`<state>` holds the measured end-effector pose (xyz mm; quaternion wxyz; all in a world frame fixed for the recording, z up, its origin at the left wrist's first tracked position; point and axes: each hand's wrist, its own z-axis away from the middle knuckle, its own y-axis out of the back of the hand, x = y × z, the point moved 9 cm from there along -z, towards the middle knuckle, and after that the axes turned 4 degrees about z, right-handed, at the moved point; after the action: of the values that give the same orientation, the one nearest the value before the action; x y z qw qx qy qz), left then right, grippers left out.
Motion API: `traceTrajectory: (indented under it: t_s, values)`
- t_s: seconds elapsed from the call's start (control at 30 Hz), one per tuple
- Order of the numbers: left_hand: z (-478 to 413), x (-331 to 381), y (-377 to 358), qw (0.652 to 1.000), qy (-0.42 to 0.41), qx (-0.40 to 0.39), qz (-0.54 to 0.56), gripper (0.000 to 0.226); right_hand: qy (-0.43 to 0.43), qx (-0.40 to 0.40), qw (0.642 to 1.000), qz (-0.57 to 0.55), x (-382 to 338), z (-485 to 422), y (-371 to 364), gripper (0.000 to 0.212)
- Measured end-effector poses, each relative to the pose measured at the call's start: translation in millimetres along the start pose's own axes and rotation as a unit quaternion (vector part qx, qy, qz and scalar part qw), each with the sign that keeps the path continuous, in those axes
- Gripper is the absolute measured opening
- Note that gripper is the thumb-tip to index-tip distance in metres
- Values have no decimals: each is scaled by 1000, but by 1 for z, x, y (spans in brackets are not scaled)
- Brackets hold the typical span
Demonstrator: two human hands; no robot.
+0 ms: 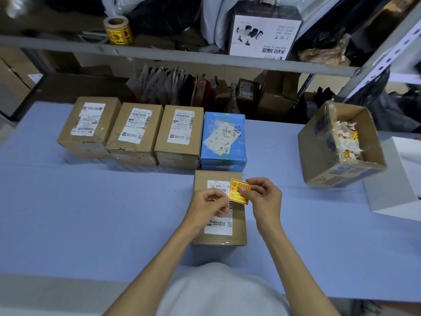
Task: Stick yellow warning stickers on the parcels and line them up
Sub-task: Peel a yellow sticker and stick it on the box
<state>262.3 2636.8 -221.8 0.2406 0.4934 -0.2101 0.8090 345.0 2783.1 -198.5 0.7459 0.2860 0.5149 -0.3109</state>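
A yellow and red warning sticker [239,191] hangs just above a brown parcel [239,226] lying in front of me. My right hand [265,197] pinches the sticker's right side. My left hand [210,205] pinches its lower left corner together with a strip of white backing. Behind this parcel stands a row of parcels: three brown ones [91,124] [136,131] [180,135] and a blue one [224,142]. None in the row shows a yellow sticker. A roll of yellow stickers [118,30] stands on the shelf at the upper left.
An open cardboard box [330,156] holding peeled sticker backings sits tilted at the right. A white box [396,179] lies further right. The blue table [91,213] ends at a metal shelf rack [182,57] bearing a scanner box [262,33] and bags.
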Motion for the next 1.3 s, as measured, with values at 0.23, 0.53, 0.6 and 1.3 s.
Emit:
traceTrajectory:
  t_s: [0.23,0.53,0.6,1.3]
  values:
    - [1,2,0,1000,-4,0,10,14,7,1,999,34,2,-1,-1,21]
    - [-1,8,2,998,-18,29,60,13,90,-68,987,117,-14,9,-19,14]
    - [-2,7,2,997,-23,28,64,11,73,-87,989,95,-10,12,-23,18]
    - [-5,6,5,998,-60,18,-16,14,-6,-3,1000,11,-3,12,-6,16]
